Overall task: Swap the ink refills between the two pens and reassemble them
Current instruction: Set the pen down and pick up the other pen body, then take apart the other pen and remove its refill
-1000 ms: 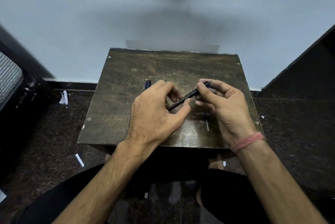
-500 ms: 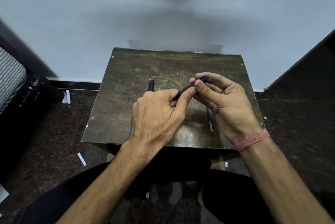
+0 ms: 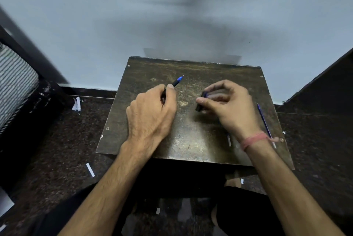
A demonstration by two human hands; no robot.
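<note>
We saw the left hand point(image 3: 150, 109) curled round a black pen point(image 3: 174, 82), its thumb laid along the barrel and its fingers wrapped under it. The pen's blue tip pointed away from the person, up and to the right, over the far left part of the worn brown tabletop point(image 3: 191, 140). The right hand point(image 3: 229, 105) was apart from the left, over the middle right of the tabletop. Its fingers were curled and its thumb pressed against a short dark pen part point(image 3: 199, 106) with a bit of blue showing at its upper end; we could not tell which part it was, as the hand was blurred. A thin blue refill point(image 3: 264, 121) lay on the tabletop just right of the right hand, running from far to near along the right edge. A pink thread band point(image 3: 254, 140) sat on the right wrist. A small pale piece point(image 3: 229, 140) lay on the tabletop just left of that wrist.
</note>
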